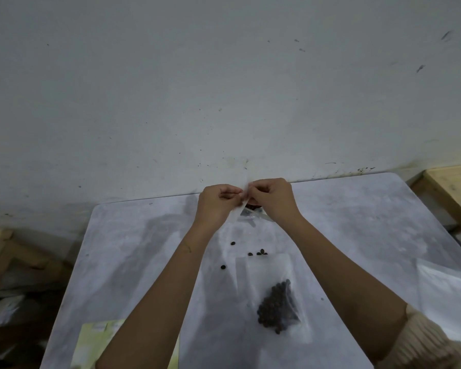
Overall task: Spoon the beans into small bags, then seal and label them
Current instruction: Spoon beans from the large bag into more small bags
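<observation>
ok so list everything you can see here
table: one, pale grey, against the wall
filled bag: one, clear, dark beans inside, table's near middle
loose beans: about six, dark, just beyond that bag
strip: one, white, between the hands
sheet: one, yellow-green, table's near left edge
plastic: count unclear, clear, table's right edge
bench: one, pale wood, right of table
left hand, right hand: both pinch the strip
sleeve: one, cream, right arm

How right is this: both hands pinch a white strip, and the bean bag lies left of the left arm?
Only the bag's place is wrong. In the head view the left hand and right hand pinch the white strip, but the bean bag lies between the forearms.
</observation>
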The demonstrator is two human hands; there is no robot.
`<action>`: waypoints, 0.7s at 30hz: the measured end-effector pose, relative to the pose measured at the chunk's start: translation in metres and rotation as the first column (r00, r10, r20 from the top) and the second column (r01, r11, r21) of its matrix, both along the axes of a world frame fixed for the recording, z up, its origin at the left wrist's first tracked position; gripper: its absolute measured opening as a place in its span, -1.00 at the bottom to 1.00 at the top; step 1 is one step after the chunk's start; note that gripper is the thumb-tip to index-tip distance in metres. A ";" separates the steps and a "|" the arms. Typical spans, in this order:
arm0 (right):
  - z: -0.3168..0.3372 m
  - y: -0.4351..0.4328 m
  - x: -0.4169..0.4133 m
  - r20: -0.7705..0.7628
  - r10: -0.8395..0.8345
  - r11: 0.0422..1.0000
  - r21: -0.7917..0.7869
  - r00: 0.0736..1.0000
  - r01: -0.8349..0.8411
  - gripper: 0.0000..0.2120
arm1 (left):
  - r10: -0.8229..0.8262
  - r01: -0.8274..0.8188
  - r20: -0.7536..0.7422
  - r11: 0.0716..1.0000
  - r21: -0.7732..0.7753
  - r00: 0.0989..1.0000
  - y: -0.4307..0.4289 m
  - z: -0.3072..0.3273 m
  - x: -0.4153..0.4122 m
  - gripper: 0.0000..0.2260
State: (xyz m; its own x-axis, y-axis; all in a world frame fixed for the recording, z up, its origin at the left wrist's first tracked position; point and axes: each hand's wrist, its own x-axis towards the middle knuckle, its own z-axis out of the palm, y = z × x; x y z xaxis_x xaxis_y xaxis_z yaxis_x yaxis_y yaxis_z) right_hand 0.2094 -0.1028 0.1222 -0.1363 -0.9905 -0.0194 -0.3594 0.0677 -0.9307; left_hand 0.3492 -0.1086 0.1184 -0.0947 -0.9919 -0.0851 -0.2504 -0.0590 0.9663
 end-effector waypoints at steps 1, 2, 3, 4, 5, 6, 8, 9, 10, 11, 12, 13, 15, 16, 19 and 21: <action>-0.002 0.000 -0.001 -0.030 -0.016 1.000 -0.003 0.999 0.015 -0.82 | -0.002 0.005 0.070 0.999 -0.039 0.998 0.000 -0.001 -0.003 -0.96; -0.005 -0.001 -0.002 -0.061 -0.040 0.999 -0.009 0.997 0.039 -0.81 | 0.015 -0.006 0.128 0.997 -0.071 0.992 0.001 -0.001 -0.005 -0.95; -0.008 -0.002 -0.004 -0.094 -0.068 0.998 -0.019 0.993 0.067 -0.81 | 0.046 -0.030 0.167 0.995 -0.099 0.985 0.002 -0.002 -0.008 -0.93; -0.013 -0.003 -0.006 -0.122 -0.098 0.995 -0.029 0.988 0.095 -0.80 | 0.081 -0.057 0.186 0.990 -0.129 0.979 0.005 -0.003 -0.012 -0.92; -0.016 -0.004 -0.009 -0.143 -0.128 0.992 -0.034 0.981 0.124 -0.81 | 0.109 -0.077 0.192 0.983 -0.165 0.975 0.008 -0.004 -0.016 -0.90; -0.019 -0.005 -0.011 -0.163 -0.155 0.988 -0.035 0.974 0.151 -0.82 | 0.126 -0.085 0.198 0.975 -0.206 0.972 0.012 -0.005 -0.020 -0.89; -0.021 -0.006 -0.014 -0.217 -0.193 0.981 -0.044 0.957 0.188 -0.84 | 0.136 -0.070 0.223 0.957 -0.281 0.965 0.020 -0.009 -0.029 -0.89; -0.021 -0.006 -0.014 -0.248 -0.202 0.979 -0.052 0.947 0.195 -0.85 | 0.141 -0.067 0.228 0.950 -0.305 0.963 0.024 -0.011 -0.033 -0.89; -0.021 -0.006 -0.014 -0.272 -0.206 0.979 -0.060 0.940 0.196 -0.84 | 0.152 -0.076 0.223 0.945 -0.319 0.963 0.027 -0.013 -0.036 -0.89; -0.021 -0.006 -0.014 -0.282 -0.208 0.978 -0.061 0.937 0.199 -0.84 | 0.170 -0.096 0.209 0.942 -0.322 0.963 0.028 -0.015 -0.038 -0.89; -0.022 -0.005 -0.014 -0.276 -0.216 0.976 -0.059 0.936 0.208 -0.85 | 0.197 -0.129 0.191 0.939 -0.319 0.962 0.028 -0.017 -0.038 -0.90; -0.022 -0.004 -0.014 -0.250 -0.231 0.973 -0.051 0.940 0.225 -0.87 | 0.231 -0.169 0.170 0.934 -0.315 0.958 0.027 -0.018 -0.036 -0.90; -0.019 0.002 -0.014 -0.141 -0.240 0.971 -0.032 0.961 0.238 -0.93 | 0.300 -0.246 0.130 0.915 -0.321 0.945 0.023 -0.020 -0.030 -0.91; -0.016 0.006 -0.010 -0.094 -0.224 0.974 -0.034 0.970 0.222 -0.92 | 0.328 -0.273 0.121 0.903 -0.333 0.937 0.022 -0.019 -0.028 -0.91; -0.013 0.014 0.007 -0.133 -0.090 0.993 -0.092 0.987 0.078 -0.87 | 0.383 -0.322 0.107 0.873 -0.367 0.917 0.018 -0.016 -0.026 -0.92; -0.017 0.013 0.012 -0.222 -0.042 0.993 -0.116 0.974 0.016 -0.81 | 0.375 -0.335 0.045 0.869 -0.364 0.926 0.017 -0.015 -0.027 -0.93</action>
